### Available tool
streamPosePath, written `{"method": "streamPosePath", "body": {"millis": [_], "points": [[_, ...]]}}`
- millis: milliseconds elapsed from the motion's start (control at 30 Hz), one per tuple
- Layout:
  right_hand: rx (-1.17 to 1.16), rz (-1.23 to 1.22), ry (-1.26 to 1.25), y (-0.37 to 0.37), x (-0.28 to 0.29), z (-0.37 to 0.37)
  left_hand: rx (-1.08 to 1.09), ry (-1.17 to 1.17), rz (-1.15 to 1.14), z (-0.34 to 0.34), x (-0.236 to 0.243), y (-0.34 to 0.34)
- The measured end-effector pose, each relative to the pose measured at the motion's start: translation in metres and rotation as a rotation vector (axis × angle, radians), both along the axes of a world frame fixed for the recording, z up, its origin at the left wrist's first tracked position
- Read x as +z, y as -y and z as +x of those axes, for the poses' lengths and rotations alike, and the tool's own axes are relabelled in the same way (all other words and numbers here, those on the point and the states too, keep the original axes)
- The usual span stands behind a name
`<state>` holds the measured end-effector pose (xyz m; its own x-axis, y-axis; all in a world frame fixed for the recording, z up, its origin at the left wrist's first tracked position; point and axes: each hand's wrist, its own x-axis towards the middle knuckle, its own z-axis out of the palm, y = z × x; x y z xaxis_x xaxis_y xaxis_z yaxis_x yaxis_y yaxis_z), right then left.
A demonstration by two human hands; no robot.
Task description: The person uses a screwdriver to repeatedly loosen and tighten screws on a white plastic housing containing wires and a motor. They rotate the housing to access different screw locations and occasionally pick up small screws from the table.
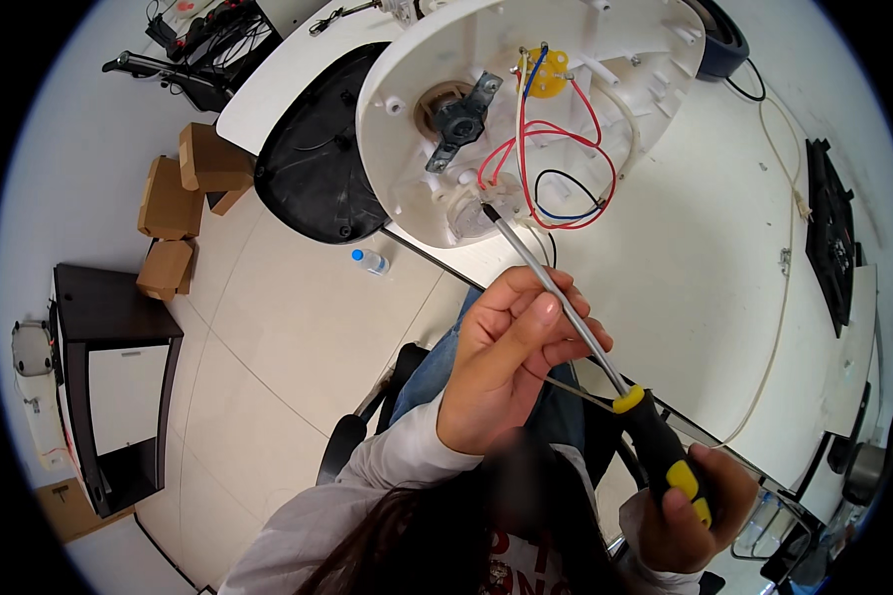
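Note:
A long screwdriver [603,357] with a black and yellow handle slants up across the middle. My right hand [700,516] is wrapped round its handle at the lower right. Halfway along, my left hand [506,362] pinches the steel shaft between thumb and fingers. The dark tip is over or against a translucent round part [469,213] at the near edge of a white plastic housing [392,74]; contact is unclear. Inside the housing are a dark grey bracket [459,121], a yellow round part [544,74] and looped red wires [597,149], with blue and black ones.
The housing rests on a white table [704,278]. A black oval cover [318,159] lies left of it. A pale cable [786,327] and a flat black part [829,238] are at the right. On the floor are a water bottle [371,261] and cardboard boxes [174,198].

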<state>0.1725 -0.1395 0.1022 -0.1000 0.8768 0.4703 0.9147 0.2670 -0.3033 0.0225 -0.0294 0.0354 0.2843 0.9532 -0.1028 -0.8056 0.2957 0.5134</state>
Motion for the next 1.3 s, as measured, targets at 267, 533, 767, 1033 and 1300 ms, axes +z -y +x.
{"method": "streamPosePath", "body": {"millis": [267, 533, 767, 1033, 1300], "points": [[0.153, -0.184, -0.032, 0.012, 0.007, 0.006, 0.004, 0.113, 0.019, -0.003, -0.011, -0.002], [0.082, -0.119, -0.463, 0.002, -0.016, 0.006, 0.007, 0.134, -0.004, -0.004, -0.009, -0.004], [-0.026, -0.220, -0.338, 0.005, -0.011, 0.008, 0.023, -0.022, 0.017, -0.012, -0.007, -0.006], [-0.096, -0.139, -0.210, 0.004, -0.010, 0.007, 1.248, -1.090, 0.670, -0.043, -0.031, -0.025], [-0.039, -0.143, -0.201, 0.002, -0.005, 0.010, 0.883, -0.902, 0.462, -0.031, -0.018, -0.040]]}}
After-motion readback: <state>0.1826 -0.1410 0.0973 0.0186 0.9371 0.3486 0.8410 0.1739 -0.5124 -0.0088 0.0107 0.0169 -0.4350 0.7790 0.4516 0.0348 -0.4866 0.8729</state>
